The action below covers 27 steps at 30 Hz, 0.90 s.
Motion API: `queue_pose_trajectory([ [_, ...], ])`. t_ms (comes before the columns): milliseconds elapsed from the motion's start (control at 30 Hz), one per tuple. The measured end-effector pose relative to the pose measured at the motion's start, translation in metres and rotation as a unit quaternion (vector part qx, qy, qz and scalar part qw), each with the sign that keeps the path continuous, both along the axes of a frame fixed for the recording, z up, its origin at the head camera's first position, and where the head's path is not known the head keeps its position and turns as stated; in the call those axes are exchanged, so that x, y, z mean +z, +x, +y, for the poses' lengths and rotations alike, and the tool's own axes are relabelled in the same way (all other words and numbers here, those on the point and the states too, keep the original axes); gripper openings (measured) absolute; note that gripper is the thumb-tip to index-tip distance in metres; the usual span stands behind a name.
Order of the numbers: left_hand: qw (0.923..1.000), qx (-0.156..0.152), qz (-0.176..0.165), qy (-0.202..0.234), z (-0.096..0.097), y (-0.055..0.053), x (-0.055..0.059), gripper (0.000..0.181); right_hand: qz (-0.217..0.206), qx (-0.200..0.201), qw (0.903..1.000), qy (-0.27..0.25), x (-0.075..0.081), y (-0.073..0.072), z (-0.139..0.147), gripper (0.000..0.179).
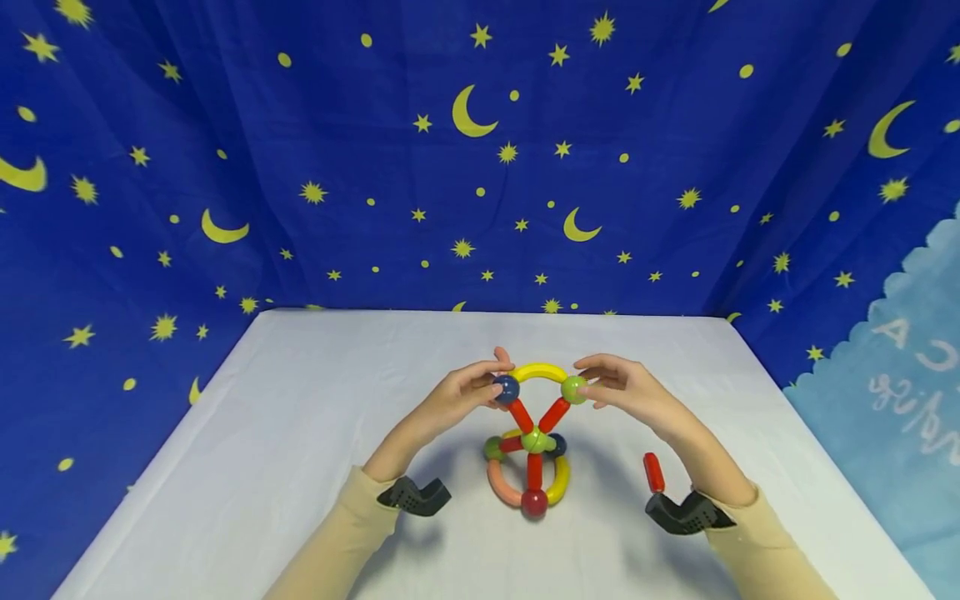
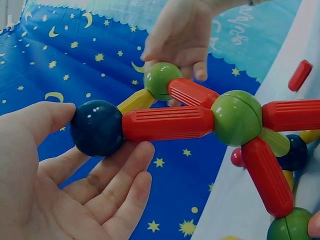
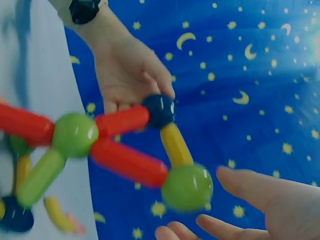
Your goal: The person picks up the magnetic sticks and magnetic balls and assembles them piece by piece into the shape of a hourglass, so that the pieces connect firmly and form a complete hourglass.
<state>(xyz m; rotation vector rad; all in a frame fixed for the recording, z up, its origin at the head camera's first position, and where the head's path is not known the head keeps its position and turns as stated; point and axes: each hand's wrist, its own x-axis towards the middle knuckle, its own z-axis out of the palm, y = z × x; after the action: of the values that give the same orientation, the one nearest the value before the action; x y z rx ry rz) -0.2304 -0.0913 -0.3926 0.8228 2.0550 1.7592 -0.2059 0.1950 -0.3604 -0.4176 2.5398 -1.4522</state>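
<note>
A magnetic ball-and-rod structure stands on the white table, with a central green ball [image 1: 536, 440] joining several rods. Two red rods rise from it to a dark blue ball [image 2: 96, 128] and an upper green ball [image 3: 187, 187]. A yellow curved rod [image 1: 540, 370] links these two balls. My left hand [image 1: 467, 390] holds the blue ball between thumb and fingers. Beside the upper green ball is my right hand [image 1: 628, 390], its fingers spread; a gap shows between thumb and ball in the right wrist view. Below, a red ball [image 1: 534, 503] sits at the front of the base.
A loose red rod [image 1: 654, 472] lies on the table [image 1: 315, 400], near the right wrist's black camera mount [image 1: 686, 512]. Another mount [image 1: 415, 497] is on the left wrist. A blue curtain [image 1: 390, 167] with moons and stars hangs behind the table and at its sides.
</note>
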Motion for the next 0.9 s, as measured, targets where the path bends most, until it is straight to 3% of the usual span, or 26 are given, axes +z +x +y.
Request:
queue_pose_trajectory([
  [133,1.0000,-0.004,-0.005,-0.006,-0.001,0.000,0.001,0.044,0.018,-0.053,0.9979,0.033,-0.011,0.009,0.024,0.041],
  [233,0.9998,-0.008,-0.016,-0.012,-0.004,0.000,0.003,0.045,0.017,-0.070,0.9940,0.082,-0.028,0.016,0.042,0.039],
  [533,0.9989,-0.040,-0.022,-0.012,-0.008,0.001,0.001,0.049,-0.058,-0.121,0.9692,0.207,-0.078,0.034,0.077,0.043],
  [733,0.9976,-0.068,-0.014,-0.004,-0.011,0.002,0.003,0.055,-0.052,-0.122,0.9675,0.215,-0.092,0.039,0.076,0.043],
  [900,0.9957,-0.091,-0.013,0.005,-0.011,0.003,0.005,0.058,-0.022,-0.132,0.9729,0.188,-0.090,0.040,0.067,0.040],
])
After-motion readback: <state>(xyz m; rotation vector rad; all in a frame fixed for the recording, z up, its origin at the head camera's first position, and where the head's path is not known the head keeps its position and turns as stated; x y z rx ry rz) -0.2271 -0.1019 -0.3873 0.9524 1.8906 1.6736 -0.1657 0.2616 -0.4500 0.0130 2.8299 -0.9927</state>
